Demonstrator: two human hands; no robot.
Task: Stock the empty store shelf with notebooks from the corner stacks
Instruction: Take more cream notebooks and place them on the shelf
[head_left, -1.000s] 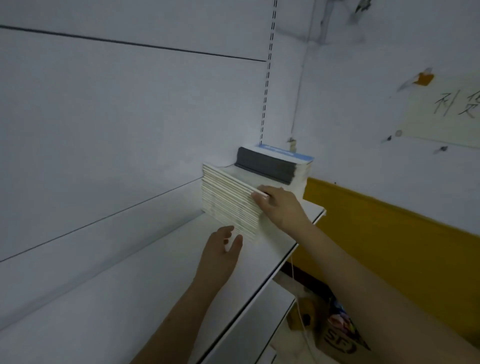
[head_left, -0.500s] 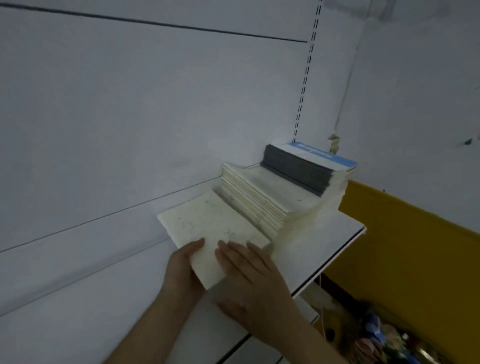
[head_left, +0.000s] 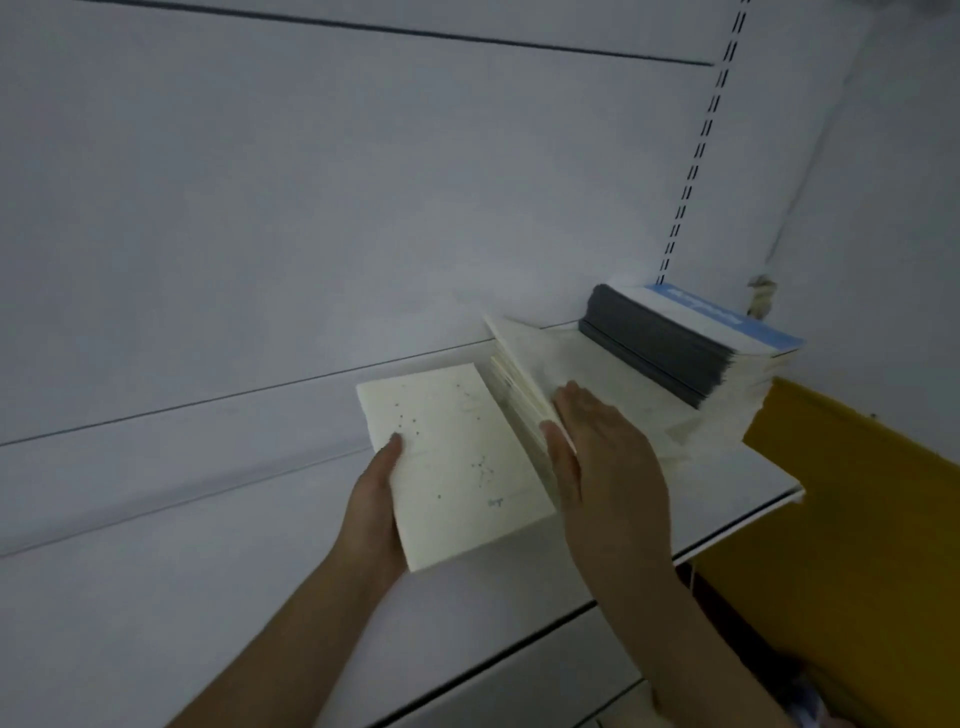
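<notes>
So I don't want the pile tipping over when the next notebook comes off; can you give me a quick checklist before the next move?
1. Cream notebook lies flat beside the stack, left hand at its left edge: ok.
2. Right hand has its fingers on the cream stack, thumb at the stack's near side: ok.
3. Cream stack square: not ok, top covers look fanned and tilted.
4. Grey-spined stack in the corner untouched: ok.
5. Bare shelf to the left for more notebooks: ok.
6. Firm grip on one notebook only: cannot tell, blurred.
</notes>
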